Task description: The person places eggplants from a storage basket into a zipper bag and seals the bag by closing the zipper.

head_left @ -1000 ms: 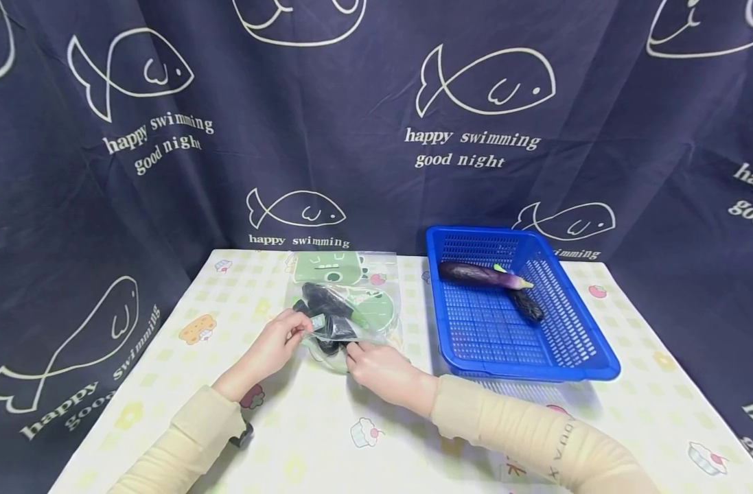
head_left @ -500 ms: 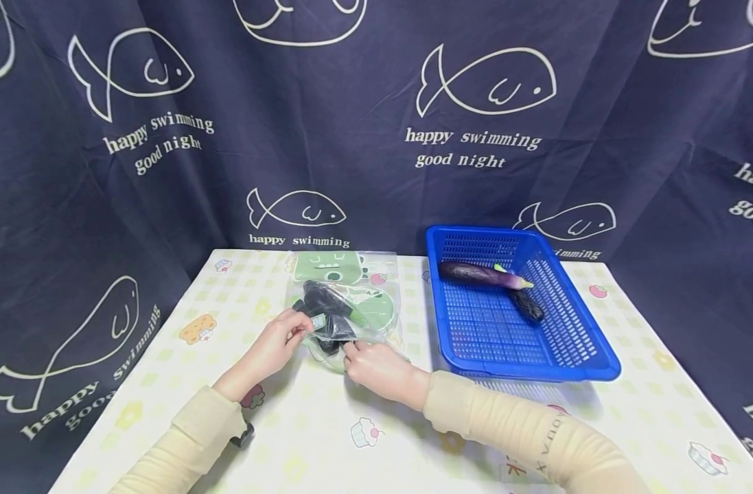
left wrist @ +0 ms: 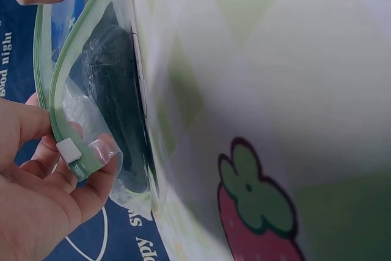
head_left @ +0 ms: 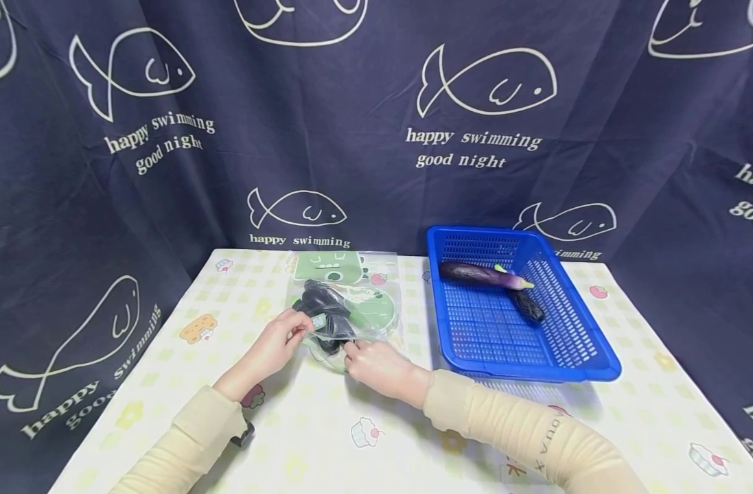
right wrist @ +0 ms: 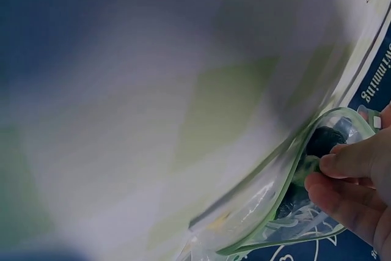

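Observation:
A clear zip bag (head_left: 382, 329) with a green cartoon print lies on the table, holding several dark, elongated vegetables (head_left: 323, 298). My left hand (head_left: 283, 337) pinches one corner of its mouth beside the white slider (left wrist: 68, 150), seen in the left wrist view. At the open mouth, my right hand (head_left: 379, 367) has thumb and fingers closed on the greenish end (right wrist: 307, 168) of a dark vegetable. In the right wrist view the rest of that vegetable is partly hidden by the bag and fingers.
To the right stands a blue perforated basket (head_left: 530, 374). Inside lie a purple eggplant (head_left: 475, 274) and, partly under it, a dark wrinkled vegetable (head_left: 527, 306). A patterned cloth (head_left: 327, 439) covers the table; a dark blue curtain (head_left: 376, 178) hangs behind.
My right hand has shifted slightly left at the bag's mouth. The dark vegetables inside have moved a little. The left hand stays put on the corner.

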{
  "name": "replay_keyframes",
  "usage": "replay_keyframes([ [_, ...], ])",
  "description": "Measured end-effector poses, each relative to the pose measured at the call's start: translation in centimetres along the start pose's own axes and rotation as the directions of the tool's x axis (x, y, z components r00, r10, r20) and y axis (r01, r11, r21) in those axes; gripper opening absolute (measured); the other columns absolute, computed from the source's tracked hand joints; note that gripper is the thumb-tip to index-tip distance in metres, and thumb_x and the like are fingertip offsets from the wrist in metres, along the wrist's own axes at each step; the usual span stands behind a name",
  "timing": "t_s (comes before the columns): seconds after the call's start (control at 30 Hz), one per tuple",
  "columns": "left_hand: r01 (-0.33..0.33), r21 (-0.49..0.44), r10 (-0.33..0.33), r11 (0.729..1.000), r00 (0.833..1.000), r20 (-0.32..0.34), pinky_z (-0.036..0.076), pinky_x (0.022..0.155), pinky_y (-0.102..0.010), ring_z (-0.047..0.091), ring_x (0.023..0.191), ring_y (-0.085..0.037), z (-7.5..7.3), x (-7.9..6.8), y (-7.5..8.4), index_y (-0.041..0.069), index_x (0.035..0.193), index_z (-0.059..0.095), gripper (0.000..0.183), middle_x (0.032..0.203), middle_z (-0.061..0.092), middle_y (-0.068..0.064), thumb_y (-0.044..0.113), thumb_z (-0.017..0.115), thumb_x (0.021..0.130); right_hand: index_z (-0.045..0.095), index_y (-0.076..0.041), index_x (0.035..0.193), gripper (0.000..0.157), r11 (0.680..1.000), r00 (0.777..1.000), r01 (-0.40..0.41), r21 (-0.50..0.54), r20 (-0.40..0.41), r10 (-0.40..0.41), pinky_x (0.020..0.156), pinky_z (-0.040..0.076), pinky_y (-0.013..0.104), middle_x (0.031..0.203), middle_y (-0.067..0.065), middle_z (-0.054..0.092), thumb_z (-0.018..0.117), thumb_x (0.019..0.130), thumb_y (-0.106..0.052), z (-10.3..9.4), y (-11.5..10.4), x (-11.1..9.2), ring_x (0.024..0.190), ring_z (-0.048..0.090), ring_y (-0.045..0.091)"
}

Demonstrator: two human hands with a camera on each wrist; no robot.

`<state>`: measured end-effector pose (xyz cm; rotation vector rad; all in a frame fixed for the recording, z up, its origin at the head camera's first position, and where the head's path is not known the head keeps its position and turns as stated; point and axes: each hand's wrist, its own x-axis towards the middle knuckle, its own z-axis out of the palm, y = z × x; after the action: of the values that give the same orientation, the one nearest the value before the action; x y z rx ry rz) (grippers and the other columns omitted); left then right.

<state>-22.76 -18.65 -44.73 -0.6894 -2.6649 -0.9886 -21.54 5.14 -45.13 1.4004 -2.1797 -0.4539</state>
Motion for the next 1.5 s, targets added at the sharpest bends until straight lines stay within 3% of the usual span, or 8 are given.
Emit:
replay_keyframes([
  [0.37, 0.009, 0.005, -0.009, 1.0, 1.0, -0.003, 0.048, 0.069, -0.027, 0.051, 0.078, -0.011, 0.0, -0.1, 0.1, 0.014, 0.089, 0.061, 0.021, 0.086, 0.056, -0.007, -0.007, 0.059, 0.084, 0.068, -0.015, 0.088, 0.013, 0.997, 0.999, -0.006, 0.078, 0.046, 0.002, 0.064, 0.05, 0.024, 0.091, -0.002, 0.061, 0.071, 0.079, -0.026, -1.0, -0.2, -0.9, 0.075, 0.058, 0.011],
  [0.6, 0.016, 0.009, -0.016, 1.0, 1.0, 0.0, 0.047, 0.068, -0.027, 0.051, 0.077, -0.011, 0.0, -0.2, -0.1, 0.013, 0.09, 0.062, 0.02, 0.085, 0.056, -0.007, -0.006, 0.059, 0.084, 0.064, -0.014, 0.091, 0.013, 0.994, 1.0, -0.015, 0.105, 0.003, 0.014, 0.06, 0.049, 0.023, 0.093, -0.002, 0.061, 0.068, 0.079, -0.016, -1.9, 0.0, -1.6, 0.075, 0.055, 0.01],
  [0.87, 0.022, 0.008, -0.022, 1.0, 1.0, -0.002, 0.048, 0.068, -0.026, 0.051, 0.077, -0.011, 0.0, -0.2, -0.1, 0.014, 0.09, 0.061, 0.022, 0.087, 0.056, -0.005, -0.007, 0.059, 0.084, 0.063, -0.014, 0.094, 0.019, 0.995, 0.999, -0.014, 0.102, -0.03, 0.017, 0.064, 0.05, 0.022, 0.096, -0.003, 0.061, 0.07, 0.077, -0.015, -3.1, 0.5, -2.1, 0.081, 0.056, 0.011],
  [1.0, 0.024, 0.01, -0.024, 1.0, 1.0, -0.005, 0.048, 0.068, -0.026, 0.051, 0.077, -0.011, 0.1, -0.2, -0.1, 0.014, 0.09, 0.061, 0.022, 0.087, 0.056, -0.001, -0.008, 0.058, 0.084, 0.063, -0.015, 0.096, 0.024, 0.997, 0.999, -0.018, 0.077, -0.036, 0.021, 0.061, 0.048, 0.021, 0.097, -0.004, 0.06, 0.064, 0.074, -0.005, -4.0, 0.9, -2.3, 0.084, 0.054, 0.012],
  [1.23, 0.007, 0.005, -0.007, 1.0, 1.0, 0.001, 0.047, 0.068, -0.026, 0.051, 0.077, -0.012, 0.0, -0.2, -0.1, 0.013, 0.09, 0.061, 0.021, 0.085, 0.057, -0.009, -0.007, 0.057, 0.084, 0.061, -0.014, 0.094, 0.027, 0.997, 0.997, -0.036, 0.063, -0.065, 0.04, 0.059, 0.046, 0.021, 0.094, -0.003, 0.058, 0.062, 0.072, 0.001, -5.3, 1.9, -2.7, 0.083, 0.052, 0.013],
  [1.5, 0.008, 0.015, -0.008, 1.0, 1.0, -0.009, 0.048, 0.068, -0.026, 0.052, 0.077, -0.011, 0.1, -0.1, -0.1, 0.014, 0.089, 0.061, 0.023, 0.086, 0.056, 0.0, -0.008, 0.059, 0.083, 0.061, -0.015, 0.093, 0.028, 0.997, 0.994, -0.06, 0.037, -0.09, 0.063, 0.056, 0.044, 0.023, 0.09, -0.002, 0.056, 0.06, 0.07, 0.002, -6.1, 3.2, -3.1, 0.082, 0.052, 0.016],
])
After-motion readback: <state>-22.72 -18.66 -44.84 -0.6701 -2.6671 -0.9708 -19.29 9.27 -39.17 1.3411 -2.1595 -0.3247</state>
